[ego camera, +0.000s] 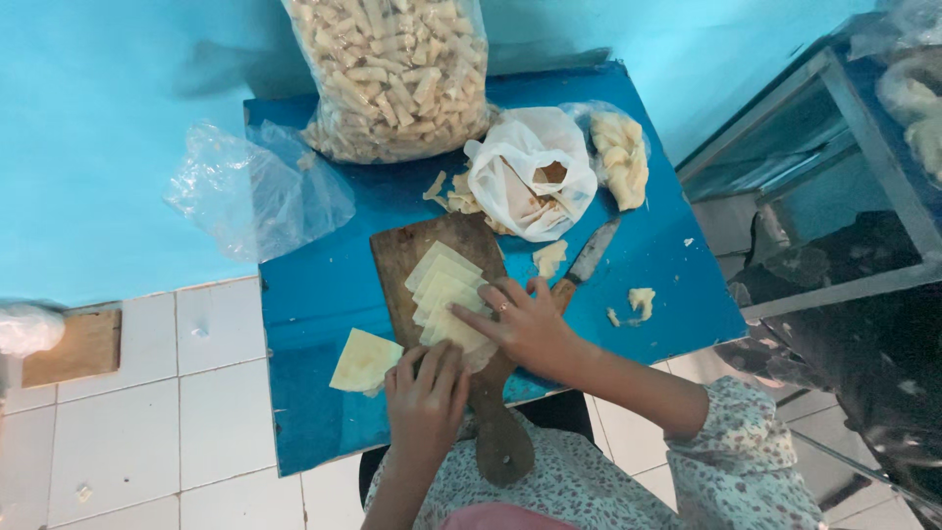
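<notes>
Dough squares [446, 294] are fanned in an overlapping row along a wooden cutting board [412, 257], which is laid near the front edge of a blue table [324, 285]. The lowest squares are pressed by the right hand [525, 322], fingers spread flat, and by the left hand [428, 393], fingers curled over the near end. One loose square [365, 360] is set just left of the board. A knife [587, 260] lies right of the board; bare blue surface is left at both sides.
</notes>
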The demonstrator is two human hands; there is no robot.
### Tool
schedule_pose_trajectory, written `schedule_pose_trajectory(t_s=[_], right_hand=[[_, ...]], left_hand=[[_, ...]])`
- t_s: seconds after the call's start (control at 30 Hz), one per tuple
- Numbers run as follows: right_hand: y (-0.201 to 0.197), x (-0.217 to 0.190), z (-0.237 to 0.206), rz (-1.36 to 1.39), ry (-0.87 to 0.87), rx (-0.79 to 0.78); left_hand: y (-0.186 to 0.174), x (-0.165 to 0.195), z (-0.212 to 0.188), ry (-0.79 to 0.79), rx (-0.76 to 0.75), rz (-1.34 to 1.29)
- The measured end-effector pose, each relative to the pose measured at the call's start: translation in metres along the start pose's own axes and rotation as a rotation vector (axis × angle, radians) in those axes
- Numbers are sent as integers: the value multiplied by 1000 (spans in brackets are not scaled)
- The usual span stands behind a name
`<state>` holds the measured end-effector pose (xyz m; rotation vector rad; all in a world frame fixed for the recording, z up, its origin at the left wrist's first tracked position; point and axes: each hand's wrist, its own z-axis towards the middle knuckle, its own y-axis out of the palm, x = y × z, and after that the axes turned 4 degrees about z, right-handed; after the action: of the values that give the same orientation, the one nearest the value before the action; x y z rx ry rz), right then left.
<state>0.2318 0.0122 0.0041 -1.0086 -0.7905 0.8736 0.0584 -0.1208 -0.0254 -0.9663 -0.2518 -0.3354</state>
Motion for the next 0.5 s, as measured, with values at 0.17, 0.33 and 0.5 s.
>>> schedule_pose_trajectory(t_s=[0.17,0.33,0.5], right_hand=[[0,0,2,-65,-13,-37],[-5,8,2,-139,4,5],[4,12,12,115,105,17]], left_hand=[[4,-1,-2,-50,-60,36],[7,-3,-1,-50,-61,49],[2,0,6,-77,-58,-2]])
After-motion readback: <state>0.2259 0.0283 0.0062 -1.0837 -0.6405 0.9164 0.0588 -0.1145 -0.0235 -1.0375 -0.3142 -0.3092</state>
